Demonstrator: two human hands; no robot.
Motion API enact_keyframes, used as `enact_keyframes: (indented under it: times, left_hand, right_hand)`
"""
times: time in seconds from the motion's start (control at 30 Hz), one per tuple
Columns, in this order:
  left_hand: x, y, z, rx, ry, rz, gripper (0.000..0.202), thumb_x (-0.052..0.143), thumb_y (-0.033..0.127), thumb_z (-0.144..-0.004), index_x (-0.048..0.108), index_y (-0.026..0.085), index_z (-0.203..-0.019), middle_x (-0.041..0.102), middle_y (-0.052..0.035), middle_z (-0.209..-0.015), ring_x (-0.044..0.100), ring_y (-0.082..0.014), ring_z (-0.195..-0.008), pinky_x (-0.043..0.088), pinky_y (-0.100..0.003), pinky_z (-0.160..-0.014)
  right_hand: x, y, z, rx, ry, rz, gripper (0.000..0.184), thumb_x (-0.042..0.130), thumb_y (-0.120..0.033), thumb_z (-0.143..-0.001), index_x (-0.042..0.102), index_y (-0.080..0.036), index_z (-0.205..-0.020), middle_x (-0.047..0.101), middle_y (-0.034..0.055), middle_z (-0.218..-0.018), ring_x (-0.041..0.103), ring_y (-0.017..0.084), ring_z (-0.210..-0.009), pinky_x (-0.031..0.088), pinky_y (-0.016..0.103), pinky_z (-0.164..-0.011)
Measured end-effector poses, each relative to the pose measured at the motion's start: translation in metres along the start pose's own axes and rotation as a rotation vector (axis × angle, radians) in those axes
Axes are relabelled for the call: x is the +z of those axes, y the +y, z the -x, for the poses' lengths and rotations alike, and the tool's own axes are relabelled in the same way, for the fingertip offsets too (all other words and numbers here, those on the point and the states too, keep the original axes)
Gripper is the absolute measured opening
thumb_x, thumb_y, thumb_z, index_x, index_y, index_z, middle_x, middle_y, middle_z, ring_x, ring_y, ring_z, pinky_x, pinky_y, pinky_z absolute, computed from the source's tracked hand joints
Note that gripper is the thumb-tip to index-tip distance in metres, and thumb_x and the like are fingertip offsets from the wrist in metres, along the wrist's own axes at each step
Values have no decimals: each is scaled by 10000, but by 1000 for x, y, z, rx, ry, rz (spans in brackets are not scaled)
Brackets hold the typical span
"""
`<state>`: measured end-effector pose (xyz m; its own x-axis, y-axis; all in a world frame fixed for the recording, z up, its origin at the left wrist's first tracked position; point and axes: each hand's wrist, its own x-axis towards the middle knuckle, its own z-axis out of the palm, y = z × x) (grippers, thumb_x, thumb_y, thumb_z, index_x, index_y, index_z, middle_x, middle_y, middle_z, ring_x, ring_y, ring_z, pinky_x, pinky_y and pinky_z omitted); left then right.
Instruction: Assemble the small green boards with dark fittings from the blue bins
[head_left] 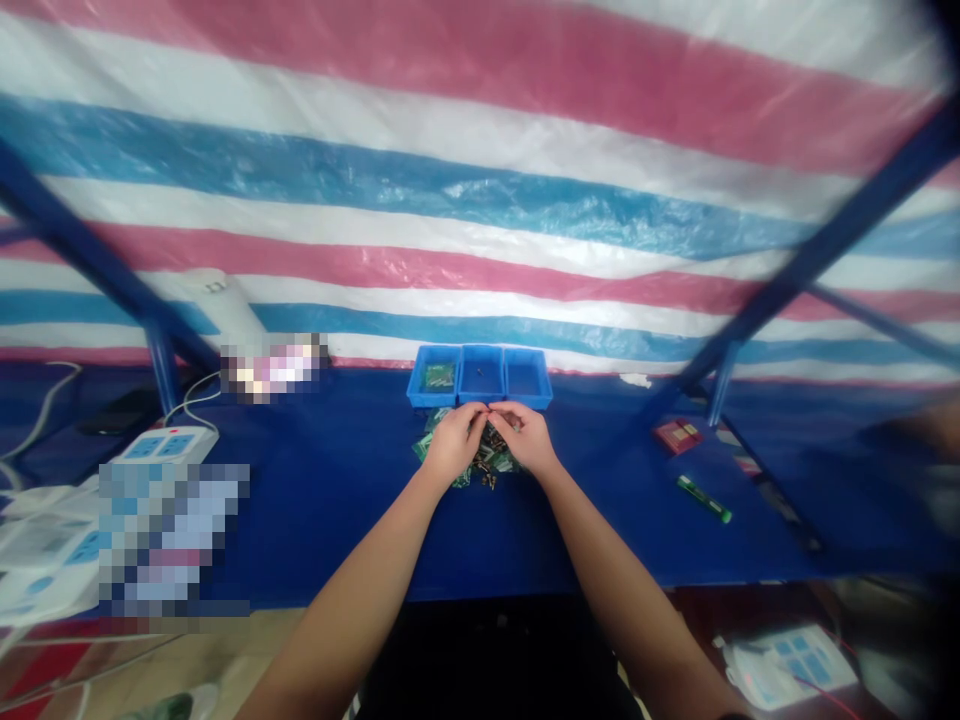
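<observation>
Nearest me, my two forearms run out over the blue surface [360, 500] and meet in the middle. My left hand [452, 440] and right hand [529, 438] sit knuckle to knuckle. The fingers of both are drawn in to a pinch and the tips touch each other. Whatever may be between the tips is too small to see, so I cannot tell whether either hand actually grips a piece.

Under and just in front of the hands lies the pile of small parts [487, 464], made up of little green boards mixed with darker, brassy bits. I judge them very light, stiff and thin. They look easy to flick away and easy to bend at any pins, so they are best taken by the edges with fingertips rather than pressed flat. There is one pile, and its pieces are too many and too small to count.

Out to my right lie one green pen [703, 498] and, further back, one red box [677, 435], both well apart from the pile. To my left sits one white power strip [161, 445].

Just beyond my hands stand three blue bins [481, 375] side by side and touching. The left one holds green pieces and the middle one a few dark specks. Behind everything hangs a striped tarp [480, 200].
</observation>
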<state>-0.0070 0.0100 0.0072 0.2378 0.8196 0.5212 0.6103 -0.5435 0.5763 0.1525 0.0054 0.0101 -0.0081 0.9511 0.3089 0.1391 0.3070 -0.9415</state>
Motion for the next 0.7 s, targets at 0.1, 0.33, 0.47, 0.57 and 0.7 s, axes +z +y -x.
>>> enact_keyframes:
  times: [0.1,0.33,0.47,0.57,0.7]
  left_hand:
    - [-1,1,0,-16,-20,-24,228,419,320,-971,617,211,-1002,692,-38,-890,641,-176,-791,476,-292,-751]
    - [1,1,1,-31,29,11,231,475,353,-947,623,220,-1064,699,-34,-905,644,-176,-810,480,-286,-756]
    - [2,1,2,-38,45,56,228,501,347,-934,627,231,-1084,701,-24,-883,649,-166,-792,492,-283,-761]
    - [1,2,2,-33,51,49,210,491,344,-938,636,227,-1036,702,-30,-901,649,-165,-797,489,-279,-749]
    - [-1,3,1,-42,27,36,213,453,347,-955,621,221,-998,689,-27,-865,642,-163,-770,476,-273,-714]
  right_hand:
    - [2,1,1,-6,6,-16,277,672,-397,-796,729,-198,-980,738,66,-961,690,203,-831,559,343,-810]
    - [-1,0,-1,-4,30,7,275,661,-400,-808,736,-192,-971,743,67,-941,690,202,-813,560,341,-801]
    - [-2,2,-1,5,37,0,285,655,-404,-810,735,-191,-983,745,65,-920,686,198,-781,562,334,-769]
    - [-2,3,-1,13,31,-7,294,663,-411,-803,735,-193,-986,746,64,-900,683,196,-759,564,333,-748]
    - [1,3,0,10,15,-36,299,672,-418,-793,733,-202,-990,745,63,-941,692,204,-818,567,344,-790]
